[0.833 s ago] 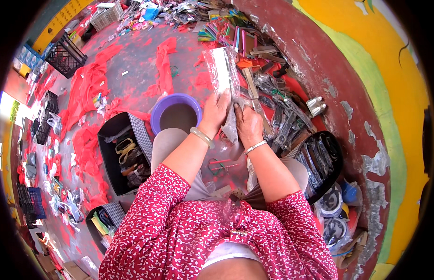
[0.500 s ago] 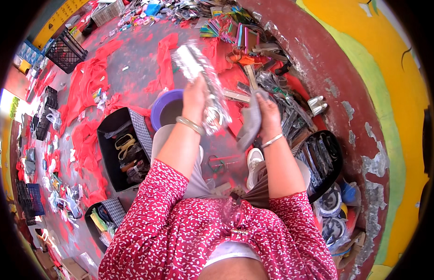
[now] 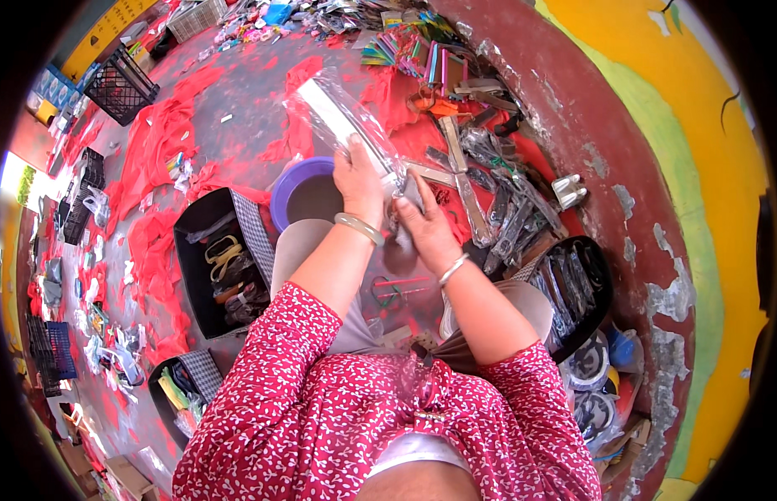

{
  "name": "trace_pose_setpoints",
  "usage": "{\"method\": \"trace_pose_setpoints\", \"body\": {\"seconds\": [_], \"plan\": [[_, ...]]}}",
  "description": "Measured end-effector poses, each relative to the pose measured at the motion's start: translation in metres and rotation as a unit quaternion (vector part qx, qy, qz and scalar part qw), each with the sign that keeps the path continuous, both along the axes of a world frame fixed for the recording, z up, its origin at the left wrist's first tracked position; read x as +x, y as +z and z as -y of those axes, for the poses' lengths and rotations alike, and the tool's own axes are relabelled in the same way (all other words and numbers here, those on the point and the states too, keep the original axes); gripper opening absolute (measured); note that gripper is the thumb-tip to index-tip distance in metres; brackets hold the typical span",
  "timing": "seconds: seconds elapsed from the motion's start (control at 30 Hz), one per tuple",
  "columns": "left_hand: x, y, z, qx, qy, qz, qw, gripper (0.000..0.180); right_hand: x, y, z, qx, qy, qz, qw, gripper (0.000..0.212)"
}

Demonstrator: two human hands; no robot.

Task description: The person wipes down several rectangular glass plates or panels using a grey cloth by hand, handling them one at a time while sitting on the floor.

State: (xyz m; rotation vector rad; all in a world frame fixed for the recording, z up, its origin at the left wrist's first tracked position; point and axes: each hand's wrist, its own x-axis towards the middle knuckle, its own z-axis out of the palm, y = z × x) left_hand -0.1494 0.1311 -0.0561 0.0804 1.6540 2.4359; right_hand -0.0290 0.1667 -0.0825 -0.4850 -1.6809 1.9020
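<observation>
My left hand (image 3: 358, 182) is closed around a long clear plastic packet (image 3: 332, 110) with a flat white strip inside; the packet slants up and to the left. At its lower end my right hand (image 3: 429, 224) meets it, fingers closed and the thumb toward the packet. A grey cloth (image 3: 400, 255) hangs beneath the right hand, held in it. The contact between cloth and packet is mostly hidden by my fingers.
A purple basin (image 3: 278, 200) stands beyond my left knee. Black boxes of goods, a left box (image 3: 195, 288) and a right box (image 3: 604, 302), flank my legs. Wrapped long items (image 3: 522, 209) lie in a pile by the red wall (image 3: 606, 125). A black crate (image 3: 121, 88) stands far left.
My right hand has moved left with the grey cloth and now meets the packet's lower end. The packet, blurred before, is now nearly still, tilted further left.
</observation>
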Motion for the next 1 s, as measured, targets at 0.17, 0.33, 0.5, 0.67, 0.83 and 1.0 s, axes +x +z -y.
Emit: {"method": "trace_pose_setpoints", "body": {"seconds": [0.17,0.33,0.5,0.67,0.83,1.0], "plan": [[0.004,-0.024,-0.002,0.073,-0.027,0.121,0.990,0.037,-0.002,0.022,0.006,0.154,-0.103,0.178,0.966,0.029],[0.009,-0.018,-0.005,0.050,-0.036,0.095,0.994,0.030,-0.006,-0.004,-0.007,0.141,-0.210,0.138,0.958,0.047],[0.007,-0.013,-0.004,0.050,-0.036,0.044,0.997,0.030,-0.006,0.001,-0.010,-0.056,-0.149,0.071,0.985,0.051],[-0.001,-0.007,0.003,0.049,-0.035,0.059,0.996,0.033,0.002,0.029,-0.010,-0.239,-0.094,0.143,0.956,0.045],[-0.017,0.008,0.013,0.070,-0.015,0.067,0.995,0.035,0.019,0.030,-0.035,-0.341,-0.115,0.110,0.926,0.035],[-0.014,0.002,0.007,0.115,-0.055,0.063,0.990,0.028,0.032,0.058,-0.063,-0.375,-0.031,-0.060,0.925,0.044]]}}
